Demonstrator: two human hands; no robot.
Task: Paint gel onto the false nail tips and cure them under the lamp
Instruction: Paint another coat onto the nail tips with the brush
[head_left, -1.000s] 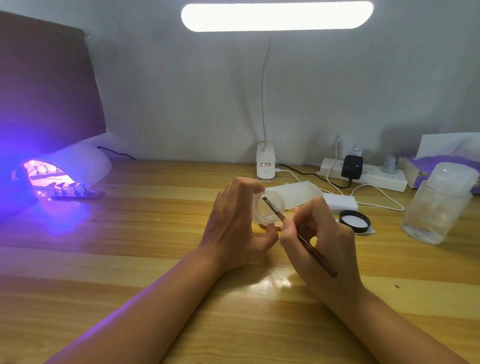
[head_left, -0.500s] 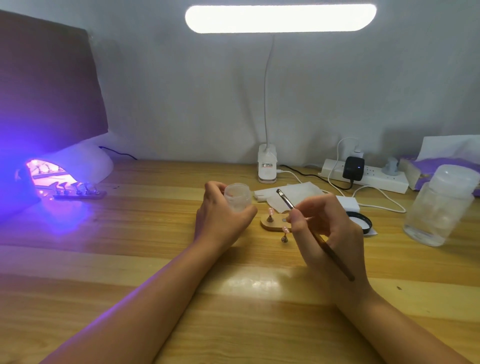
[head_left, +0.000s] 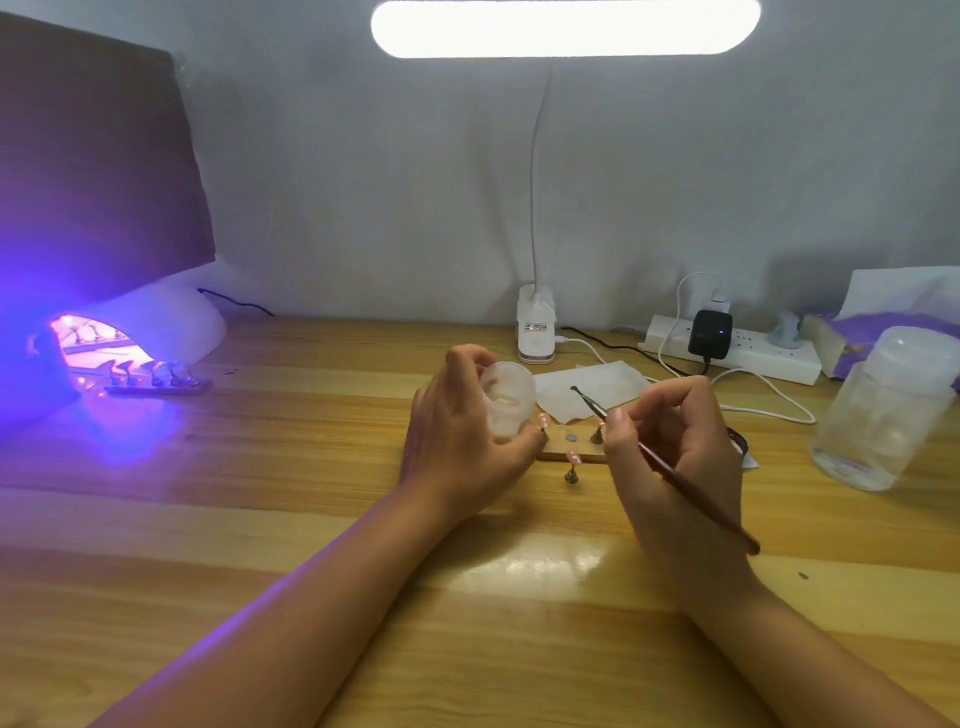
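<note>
Your left hand covers the near side of the gel jar and the left end of the wooden holder, while your right hand hides the holder's right end and most of the black ring. The curing lamp runs off the left edge, the nail tips inside it blur in purple glare, and the tip of the brush is too small to show any gel.

Both bare forearms reach forward and converge, the hands near each other but apart. The left hand curls round a small jar. The right hand pinches a brush between thumb and fingertips.
</note>
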